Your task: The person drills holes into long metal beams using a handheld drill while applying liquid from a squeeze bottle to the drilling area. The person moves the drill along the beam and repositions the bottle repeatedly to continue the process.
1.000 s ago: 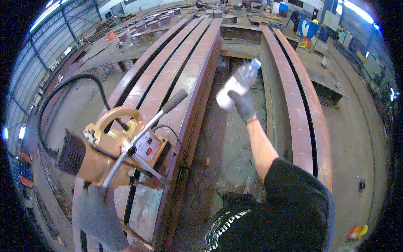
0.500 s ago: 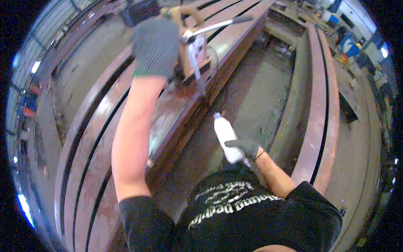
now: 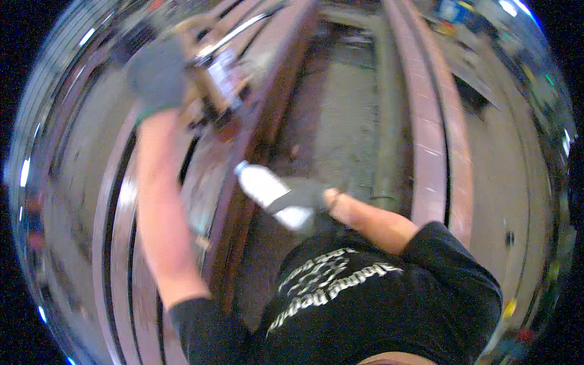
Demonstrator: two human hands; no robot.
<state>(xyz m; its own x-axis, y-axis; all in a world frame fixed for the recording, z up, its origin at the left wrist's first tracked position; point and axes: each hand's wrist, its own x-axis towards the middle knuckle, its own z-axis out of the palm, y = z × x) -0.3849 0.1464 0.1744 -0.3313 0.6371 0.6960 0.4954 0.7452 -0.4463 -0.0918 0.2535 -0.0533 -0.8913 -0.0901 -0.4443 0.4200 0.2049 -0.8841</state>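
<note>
My right hand (image 3: 302, 194), in a dark glove, is wrapped around a white plastic bottle (image 3: 263, 185) with a blue cap. It holds the bottle tilted in front of my body, cap toward the upper left, close to the edge of the brown steel beams (image 3: 210, 158). At the end of my outstretched left arm, my grey-gloved left hand (image 3: 158, 76) is smeared by motion and its fingers are hidden. It is right beside a tan open box (image 3: 204, 91) on the beams. Out of the box sticks a tool with a long pale handle (image 3: 243, 29).
Long brown beams lie side by side on my left, with dark gaps between them. Another pair of beams (image 3: 429, 140) runs along the right. Between the two groups is a sunken strip of dirty floor (image 3: 347, 115). Blue items (image 3: 453, 11) stand far right.
The view has swung, so the beams and box sit further left. My right hand has brought the bottle leftward and up, nearer the left beams. My left hand stays beside the box.
</note>
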